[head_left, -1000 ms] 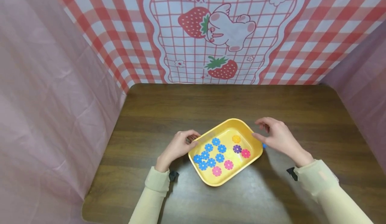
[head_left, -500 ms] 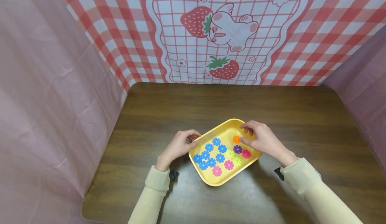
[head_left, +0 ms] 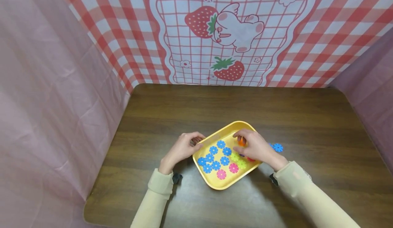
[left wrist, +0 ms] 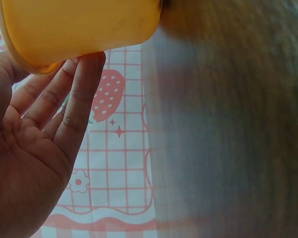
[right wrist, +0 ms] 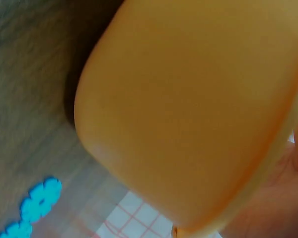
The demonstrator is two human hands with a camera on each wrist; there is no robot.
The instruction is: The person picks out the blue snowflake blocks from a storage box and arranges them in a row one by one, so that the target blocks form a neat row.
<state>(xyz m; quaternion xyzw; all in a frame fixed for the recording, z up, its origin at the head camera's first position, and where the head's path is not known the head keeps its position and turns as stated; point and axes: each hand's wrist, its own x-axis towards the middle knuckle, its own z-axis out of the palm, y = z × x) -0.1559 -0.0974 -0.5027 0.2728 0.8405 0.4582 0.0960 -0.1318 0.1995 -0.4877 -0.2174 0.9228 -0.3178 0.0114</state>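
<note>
A yellow plastic tray (head_left: 215, 186) sits at an angle on the table, with several flat, notched flower-shaped discs in it. Blue discs (head_left: 224, 161) cluster at its left end, and a pink disc (head_left: 233, 168) and a yellow-green disc (head_left: 242, 163) lie nearer its front. My left hand (head_left: 182, 148) grips the left rim, thumb on top and fingers against the outer wall (left wrist: 84, 29). My right hand (head_left: 256, 148) is inside the tray, thumb and fingertips apart around an orange disc (head_left: 242, 141). It partly covers a purple and a red-pink disc.
Two blue discs (head_left: 278, 148) lie on the wooden table just right of the tray, and connected blue discs (right wrist: 39, 200) show in the right wrist view. A checked strawberry-print cloth (head_left: 227, 33) hangs behind the table. A pink curtain (head_left: 55, 85) hangs at the left.
My right hand has moved left from the tray's right rim to over the orange disc. Blue discs outside the tray have come into fuller view. My left hand stays on the rim.
</note>
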